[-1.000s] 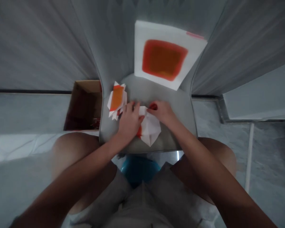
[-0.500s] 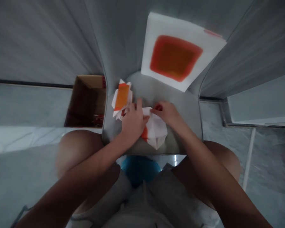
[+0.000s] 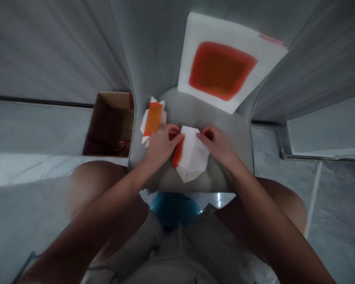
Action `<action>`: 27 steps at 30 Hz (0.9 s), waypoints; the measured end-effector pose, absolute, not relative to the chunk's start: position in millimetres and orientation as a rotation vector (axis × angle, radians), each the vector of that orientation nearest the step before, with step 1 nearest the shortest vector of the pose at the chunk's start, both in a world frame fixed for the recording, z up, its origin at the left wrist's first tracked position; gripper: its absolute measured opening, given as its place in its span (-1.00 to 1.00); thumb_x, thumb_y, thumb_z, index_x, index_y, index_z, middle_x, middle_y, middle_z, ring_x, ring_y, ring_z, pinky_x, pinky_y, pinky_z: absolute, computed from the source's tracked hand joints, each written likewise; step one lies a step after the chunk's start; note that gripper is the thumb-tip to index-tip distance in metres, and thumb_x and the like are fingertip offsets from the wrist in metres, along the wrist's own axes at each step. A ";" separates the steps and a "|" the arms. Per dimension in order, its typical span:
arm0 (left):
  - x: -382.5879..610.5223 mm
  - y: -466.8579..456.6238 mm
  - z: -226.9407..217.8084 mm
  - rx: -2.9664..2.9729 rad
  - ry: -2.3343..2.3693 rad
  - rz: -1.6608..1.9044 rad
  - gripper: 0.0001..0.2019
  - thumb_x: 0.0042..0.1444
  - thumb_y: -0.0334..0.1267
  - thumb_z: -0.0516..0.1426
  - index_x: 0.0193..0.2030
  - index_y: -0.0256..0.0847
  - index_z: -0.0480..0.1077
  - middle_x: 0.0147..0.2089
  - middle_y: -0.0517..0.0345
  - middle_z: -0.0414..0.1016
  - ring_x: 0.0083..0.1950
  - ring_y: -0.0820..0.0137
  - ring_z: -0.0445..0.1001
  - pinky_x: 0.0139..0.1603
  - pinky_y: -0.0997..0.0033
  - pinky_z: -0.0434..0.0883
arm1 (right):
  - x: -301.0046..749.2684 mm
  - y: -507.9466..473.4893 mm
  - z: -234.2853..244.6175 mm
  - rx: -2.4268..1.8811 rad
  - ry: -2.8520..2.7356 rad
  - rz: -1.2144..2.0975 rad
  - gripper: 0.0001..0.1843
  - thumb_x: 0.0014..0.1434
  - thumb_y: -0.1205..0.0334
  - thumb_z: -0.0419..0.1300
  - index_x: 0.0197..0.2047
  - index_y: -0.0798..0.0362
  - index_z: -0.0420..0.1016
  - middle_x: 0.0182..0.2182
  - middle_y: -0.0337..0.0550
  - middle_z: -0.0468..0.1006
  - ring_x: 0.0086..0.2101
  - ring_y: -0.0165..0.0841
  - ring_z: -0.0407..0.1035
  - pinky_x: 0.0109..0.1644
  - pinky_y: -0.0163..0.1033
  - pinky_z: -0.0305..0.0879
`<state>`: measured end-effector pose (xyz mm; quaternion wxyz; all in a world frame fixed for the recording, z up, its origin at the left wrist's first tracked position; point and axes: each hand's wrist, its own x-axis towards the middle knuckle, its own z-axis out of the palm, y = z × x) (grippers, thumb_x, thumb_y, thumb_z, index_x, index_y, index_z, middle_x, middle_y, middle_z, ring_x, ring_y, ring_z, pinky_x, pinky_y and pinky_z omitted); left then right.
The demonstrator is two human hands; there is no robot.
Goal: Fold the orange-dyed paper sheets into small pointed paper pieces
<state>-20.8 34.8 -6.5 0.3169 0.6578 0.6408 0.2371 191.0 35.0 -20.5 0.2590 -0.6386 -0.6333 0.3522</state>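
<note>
We counted one half-folded paper (image 3: 192, 156), white and orange, lying on the grey surface (image 3: 227, 118). Two hands pinched its far edge, the left hand (image 3: 161, 144) at its left corner and the right hand (image 3: 220, 146) at its right. Just left of that paper sat one small pile of folded pieces (image 3: 153, 120), farther left one open cardboard box (image 3: 111, 124), and beyond it one stack of sheets (image 3: 225, 67).

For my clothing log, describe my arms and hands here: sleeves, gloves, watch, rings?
The left forearm and right forearm are bare to the picture's edge, with no sleeves in view. The left hand and right hand are ungloved. No watch, bracelet or ring shows, though the dim, soft picture could hide a thin one.
</note>
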 end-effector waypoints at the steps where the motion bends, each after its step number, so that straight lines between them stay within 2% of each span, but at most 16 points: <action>1: -20.5 35.0 -7.0 1.728 1.663 0.626 -0.89 0.28 -0.25 0.27 -0.08 -0.12 0.52 -0.09 0.15 0.69 -0.09 0.30 0.67 0.02 0.26 0.55 | 190.8 33.2 -22.0 -1.743 -1.737 0.929 -0.78 0.29 0.05 0.20 -0.32 -0.02 0.41 -0.39 -0.17 0.56 -0.38 -0.28 0.39 -0.25 -0.17 0.26; 6: -18.1 34.7 -18.3 1.738 1.596 0.586 -0.89 0.22 -0.31 0.30 -0.11 -0.12 0.55 -0.19 0.18 0.69 -0.15 0.32 0.66 -0.03 0.28 0.55 | 187.1 21.5 -31.0 -1.752 -2.002 0.644 -0.90 0.32 0.18 0.17 -0.23 0.00 0.43 -0.25 -0.04 0.56 -0.21 -0.15 0.42 -0.10 -0.08 0.30; 12: -17.9 34.7 -27.1 1.764 1.598 0.604 -0.93 0.24 -0.30 0.27 -0.14 -0.11 0.56 -0.13 0.14 0.69 -0.12 0.30 0.65 -0.03 0.28 0.56 | 195.1 10.5 -35.6 -1.561 -2.171 0.472 -0.91 0.34 0.22 0.17 -0.12 -0.02 0.49 -0.08 0.04 0.54 0.00 -0.04 0.38 0.12 0.05 0.30; 15: -18.0 34.2 -25.5 1.795 1.614 0.592 -0.91 0.24 -0.29 0.27 -0.12 -0.10 0.56 -0.14 0.15 0.69 -0.14 0.31 0.65 -0.02 0.27 0.55 | 197.8 6.9 -35.7 -1.521 -2.271 0.471 -0.86 0.39 0.21 0.15 -0.13 -0.03 0.55 -0.09 0.03 0.55 -0.04 -0.06 0.39 0.10 0.03 0.32; 21: -20.5 35.7 -23.0 1.794 1.623 0.610 -0.98 0.20 -0.27 0.31 -0.22 -0.09 0.57 -0.21 0.22 0.70 -0.16 0.34 0.66 -0.02 0.31 0.55 | 198.4 5.6 -36.8 -1.497 -2.322 0.550 -0.75 0.45 0.18 0.11 -0.09 -0.05 0.65 -0.11 -0.04 0.61 -0.05 -0.13 0.42 0.12 -0.04 0.32; 27: -24.6 29.1 -29.8 1.808 1.441 0.620 -0.90 0.24 -0.23 0.28 -0.11 -0.07 0.60 -0.13 0.22 0.71 -0.14 0.36 0.66 -0.05 0.37 0.56 | 200.3 7.3 -39.9 -1.461 -2.284 0.584 -0.75 0.44 0.17 0.14 -0.06 -0.04 0.67 -0.11 -0.04 0.62 -0.06 -0.14 0.42 0.12 -0.05 0.33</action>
